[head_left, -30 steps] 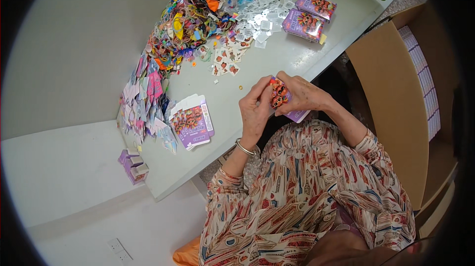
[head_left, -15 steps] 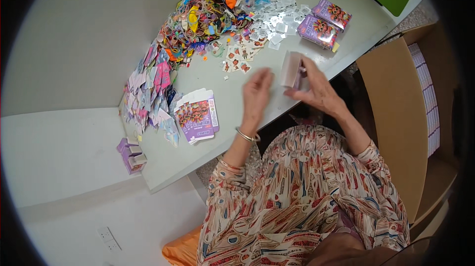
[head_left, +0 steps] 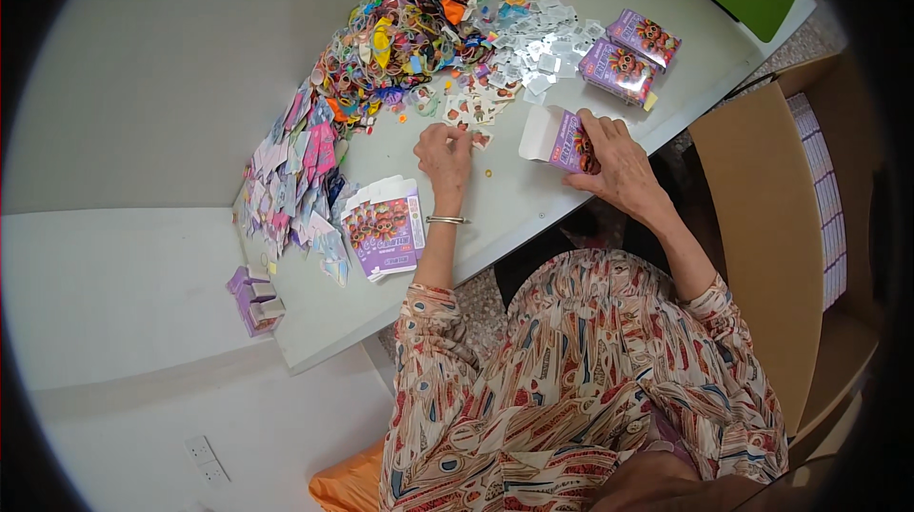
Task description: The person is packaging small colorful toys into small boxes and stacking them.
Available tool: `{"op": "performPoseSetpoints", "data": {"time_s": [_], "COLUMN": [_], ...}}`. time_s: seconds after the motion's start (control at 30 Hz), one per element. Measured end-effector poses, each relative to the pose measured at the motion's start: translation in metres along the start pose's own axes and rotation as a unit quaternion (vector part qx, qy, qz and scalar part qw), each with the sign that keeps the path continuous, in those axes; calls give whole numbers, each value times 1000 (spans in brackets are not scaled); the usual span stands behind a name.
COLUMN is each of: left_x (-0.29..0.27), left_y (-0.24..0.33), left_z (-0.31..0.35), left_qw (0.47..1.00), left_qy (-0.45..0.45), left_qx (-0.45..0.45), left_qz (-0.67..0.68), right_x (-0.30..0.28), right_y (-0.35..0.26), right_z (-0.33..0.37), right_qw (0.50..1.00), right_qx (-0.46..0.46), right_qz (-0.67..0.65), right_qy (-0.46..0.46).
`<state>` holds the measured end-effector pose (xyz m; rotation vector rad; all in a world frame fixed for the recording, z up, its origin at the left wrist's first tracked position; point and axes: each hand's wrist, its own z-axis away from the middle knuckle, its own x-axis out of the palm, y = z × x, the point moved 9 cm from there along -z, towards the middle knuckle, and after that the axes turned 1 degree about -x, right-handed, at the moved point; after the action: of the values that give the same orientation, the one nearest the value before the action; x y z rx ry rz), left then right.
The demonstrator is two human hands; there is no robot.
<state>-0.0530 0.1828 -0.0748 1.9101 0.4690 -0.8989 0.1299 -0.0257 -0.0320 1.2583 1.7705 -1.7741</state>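
Observation:
My right hand grips a small purple printed box above the table, fingers over its top and thumb below. The box lies on its side, and its white end flap stands open toward the left. My left hand, a metal bangle on its wrist, is at the near edge of some small picture cards. Its fingers are curled together; whatever is between them, if anything, is hidden. One card shows right beside the fingertips. A tiny yellowish piece lies between my hands.
Flattened purple boxes lie at left, near pink-and-white packets. Behind are a heap of colourful bands and clear sachets. Two filled purple boxes sit back right. A large open carton stands beside the table.
My left hand has moved left, away from the box to the picture cards. My right hand has tipped the box over, so its printed face now shows.

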Motion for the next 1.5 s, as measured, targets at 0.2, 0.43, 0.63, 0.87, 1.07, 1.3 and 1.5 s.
{"op": "performPoseSetpoints", "data": {"time_s": [0.2,0.43,0.63,0.87,1.07,1.3,1.5], "left_x": [-18,9,35,78,76,54,72], "left_y": [52,122,125,123,124,102,124], "left_z": [2,34,-27,-23,-28,-51,-8], "left_qw": [937,974,971,962,956,953,960], "left_qy": [-88,-136,-103,-68,4,-78,-62], "left_qx": [-75,142,190,263,293,143,269], "left_qz": [330,110,99,-22,-28,257,-47], "right_x": [5,0,-16,-24,-22,-19,-18], "right_y": [0,-3,12,21,24,24,23], "right_z": [0,5,14,20,20,17,15], "right_qw": [995,993,990,989,989,987,986], "right_qx": [24,20,55,64,67,81,84], "right_qz": [92,116,131,132,132,139,140], "right_qy": [-5,-12,6,31,28,8,11]}}
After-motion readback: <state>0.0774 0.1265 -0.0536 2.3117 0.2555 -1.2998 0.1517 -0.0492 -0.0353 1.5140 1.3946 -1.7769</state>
